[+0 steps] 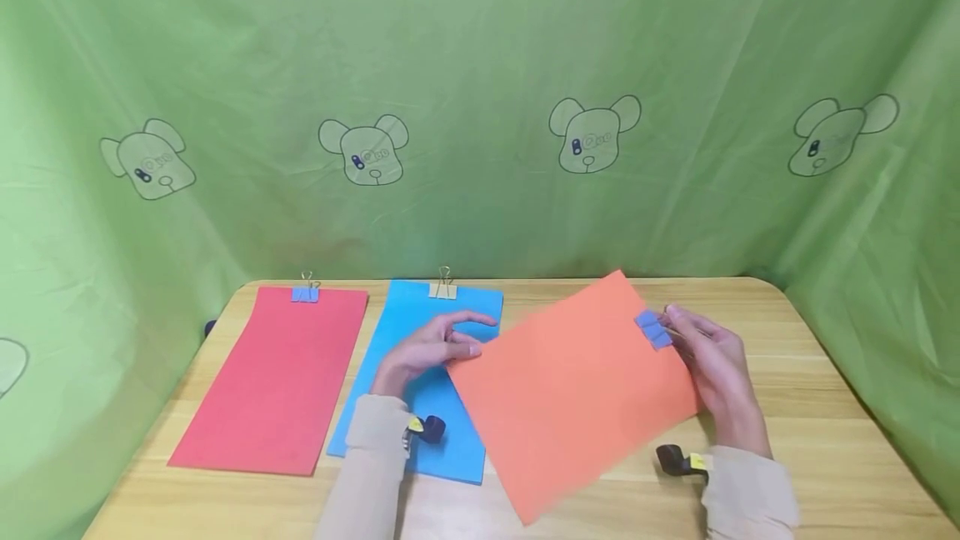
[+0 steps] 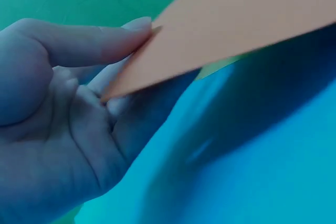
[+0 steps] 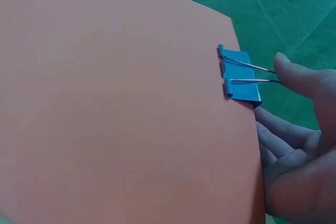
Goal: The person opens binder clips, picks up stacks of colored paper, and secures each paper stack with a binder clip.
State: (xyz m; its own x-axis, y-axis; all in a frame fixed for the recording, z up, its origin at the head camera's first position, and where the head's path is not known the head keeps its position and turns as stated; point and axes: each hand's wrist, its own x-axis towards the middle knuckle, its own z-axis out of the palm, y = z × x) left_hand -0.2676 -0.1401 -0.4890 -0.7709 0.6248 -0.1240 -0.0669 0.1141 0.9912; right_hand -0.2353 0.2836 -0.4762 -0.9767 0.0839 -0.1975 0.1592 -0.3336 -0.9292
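Observation:
A stack of orange paper (image 1: 570, 398) is held up at a tilt over the table. My left hand (image 1: 431, 348) pinches its left corner, with the thumb on the upper face and fingers beneath, as the left wrist view shows. At the opposite edge sits a blue binder clip (image 3: 240, 74), biting the paper. My right hand (image 1: 716, 361) holds this clip by its wire handles, the thumb (image 3: 299, 74) on the handle ends. The other right fingers pass partly behind the paper and are hidden there. Under my left hand lies blue paper (image 1: 465, 448).
Red paper (image 1: 277, 390) lies at the left of the wooden table (image 1: 802, 440), with a blue-purple binder clip (image 1: 304, 295) on its far edge. A pale yellow binder clip (image 1: 442, 291) grips the blue paper's far edge. Green curtain (image 1: 480, 40) surrounds the table's back and sides.

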